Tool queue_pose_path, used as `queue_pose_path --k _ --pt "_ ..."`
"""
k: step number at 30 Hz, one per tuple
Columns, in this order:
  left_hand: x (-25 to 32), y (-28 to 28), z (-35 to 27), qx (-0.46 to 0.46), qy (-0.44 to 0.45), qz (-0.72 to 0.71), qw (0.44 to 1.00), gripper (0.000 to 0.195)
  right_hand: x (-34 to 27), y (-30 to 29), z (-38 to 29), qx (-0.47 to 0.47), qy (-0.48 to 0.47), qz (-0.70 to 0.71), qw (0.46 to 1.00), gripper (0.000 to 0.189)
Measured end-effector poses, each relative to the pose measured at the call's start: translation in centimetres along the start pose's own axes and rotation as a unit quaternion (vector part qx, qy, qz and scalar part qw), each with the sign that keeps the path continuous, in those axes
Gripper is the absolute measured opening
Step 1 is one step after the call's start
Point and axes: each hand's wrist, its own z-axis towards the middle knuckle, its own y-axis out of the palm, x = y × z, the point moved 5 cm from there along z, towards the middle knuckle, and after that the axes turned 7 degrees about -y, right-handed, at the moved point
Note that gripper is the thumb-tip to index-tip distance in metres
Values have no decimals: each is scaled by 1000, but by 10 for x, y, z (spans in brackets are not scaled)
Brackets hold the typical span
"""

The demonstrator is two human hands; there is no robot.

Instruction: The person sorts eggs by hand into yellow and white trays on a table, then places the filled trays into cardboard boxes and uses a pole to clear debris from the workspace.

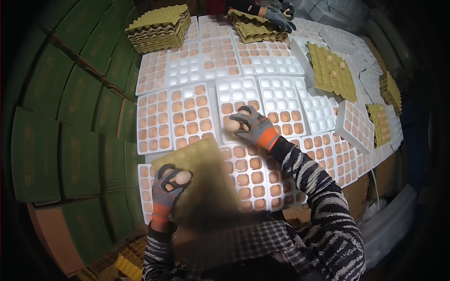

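Note:
My right hand point(258, 128), in a grey and orange glove, holds eggs, one a pale egg point(232, 125), low over a white foam egg tray point(236, 95). The tray's far cups hold no eggs, while nearer ones do; my fingers hide some cups. On the left, my left hand point(165, 191), gloved alike, has several eggs in its fingers, with a light brown egg point(183, 178) uppermost. It is above the left part of a yellowish pulp egg tray point(207, 172), which lies across the foam trays. The pulp tray's near end is blurred and dark.
Green cartons point(38, 154) are stacked along the left. Stacked pulp trays point(158, 30) stand at the far left. Another person's gloved hand point(279, 19) is beside more pulp trays point(253, 26). At right, a pulp tray point(332, 79) carries three eggs near a tilted foam tray point(355, 126).

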Motion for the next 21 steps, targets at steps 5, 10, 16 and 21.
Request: queue_pose_path --k 5,10,16,21 --pt "68 76 151 59 113 15 992 54 86 -5 94 -19 92 -140 986 36" --pt "94 162 253 37 75 88 993 47 116 2 128 -32 79 -102 991 42" --pt "71 192 323 -43 49 -3 998 48 144 12 159 -33 62 -42 997 40" --pt "70 204 337 -56 91 96 990 53 158 18 152 159 135 487 848 33"
